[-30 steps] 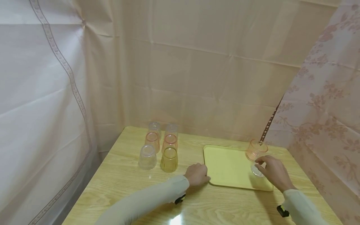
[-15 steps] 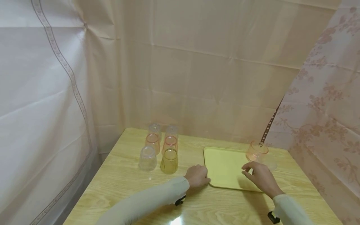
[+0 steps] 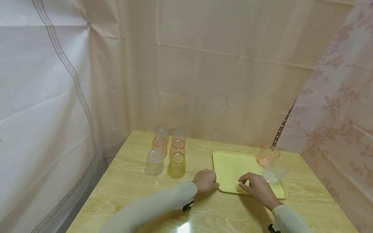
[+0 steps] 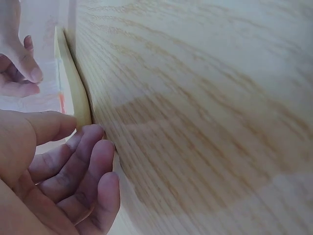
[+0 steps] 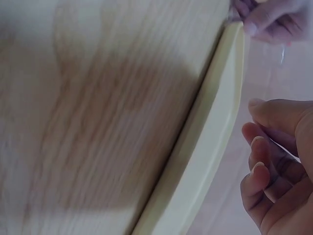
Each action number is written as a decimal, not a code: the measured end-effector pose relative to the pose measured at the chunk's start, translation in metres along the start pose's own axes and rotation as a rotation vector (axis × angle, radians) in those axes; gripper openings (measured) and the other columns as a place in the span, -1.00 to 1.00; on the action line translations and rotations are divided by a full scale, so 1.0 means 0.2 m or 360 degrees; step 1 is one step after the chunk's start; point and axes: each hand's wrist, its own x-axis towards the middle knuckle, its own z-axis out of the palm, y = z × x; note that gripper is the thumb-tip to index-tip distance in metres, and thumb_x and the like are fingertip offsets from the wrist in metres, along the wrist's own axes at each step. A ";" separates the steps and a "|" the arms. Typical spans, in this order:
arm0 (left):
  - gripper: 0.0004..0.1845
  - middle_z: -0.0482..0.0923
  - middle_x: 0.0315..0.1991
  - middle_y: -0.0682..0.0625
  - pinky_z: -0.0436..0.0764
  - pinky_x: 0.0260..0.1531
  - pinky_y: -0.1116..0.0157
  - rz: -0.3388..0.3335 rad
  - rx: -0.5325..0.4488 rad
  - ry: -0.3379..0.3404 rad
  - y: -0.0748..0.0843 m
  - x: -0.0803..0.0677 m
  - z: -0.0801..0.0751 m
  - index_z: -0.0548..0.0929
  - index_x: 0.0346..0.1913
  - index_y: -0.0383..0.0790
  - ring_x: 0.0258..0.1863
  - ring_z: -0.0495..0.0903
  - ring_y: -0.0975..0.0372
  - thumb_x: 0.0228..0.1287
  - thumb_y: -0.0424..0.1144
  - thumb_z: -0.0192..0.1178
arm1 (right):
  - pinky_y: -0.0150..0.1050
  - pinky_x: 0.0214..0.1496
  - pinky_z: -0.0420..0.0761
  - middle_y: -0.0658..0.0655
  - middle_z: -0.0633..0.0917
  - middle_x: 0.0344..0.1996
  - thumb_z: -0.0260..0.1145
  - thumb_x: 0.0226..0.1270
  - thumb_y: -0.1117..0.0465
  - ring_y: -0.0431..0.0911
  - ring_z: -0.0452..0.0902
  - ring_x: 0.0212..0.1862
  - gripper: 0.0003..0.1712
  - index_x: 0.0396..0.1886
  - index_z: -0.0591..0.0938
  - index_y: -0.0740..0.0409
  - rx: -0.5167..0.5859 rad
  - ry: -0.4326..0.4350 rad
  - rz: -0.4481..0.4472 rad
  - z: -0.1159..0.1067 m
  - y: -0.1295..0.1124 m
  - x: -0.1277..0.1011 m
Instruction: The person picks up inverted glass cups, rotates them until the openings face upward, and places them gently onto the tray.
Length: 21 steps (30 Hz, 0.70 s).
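Note:
A yellow tray point(image 3: 230, 166) lies on the wooden table point(image 3: 131, 187). On its right side stand an upright pink cup point(image 3: 268, 154) and, just in front of that, a clear cup point(image 3: 275, 171). My left hand point(image 3: 206, 180) sits at the tray's front left corner. In the left wrist view its thumb and curled fingers point(image 4: 88, 161) close on the rim of the tray point(image 4: 78, 93). My right hand point(image 3: 254, 187) hovers over the tray's front edge, left of the clear cup. Its fingers point(image 5: 259, 152) are loosely curled and hold nothing.
Several upside-down cups stand in two rows at the table's back left: a clear cup point(image 3: 153, 162) and an amber cup point(image 3: 176, 165) in front, pink and clear ones behind. Cloth curtains close in the table at the back, left and right.
My right hand has let go of the clear cup, which now stands on the tray in front of the pink cup. The hand has drawn back to the left. The left hand has stayed put.

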 end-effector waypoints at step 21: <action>-0.43 0.16 -0.83 0.22 0.22 -0.76 0.37 0.0039 0.0047 0.0036 0.00 0.00 -0.01 0.37 -0.80 -0.02 -0.74 0.20 0.36 0.33 -0.09 0.38 | -0.36 -0.36 0.53 -0.24 0.66 -0.37 0.55 0.22 0.22 -0.38 0.46 -0.40 -0.91 -0.31 0.79 -0.03 0.0078 -0.0082 -0.0202 0.16 -0.16 0.01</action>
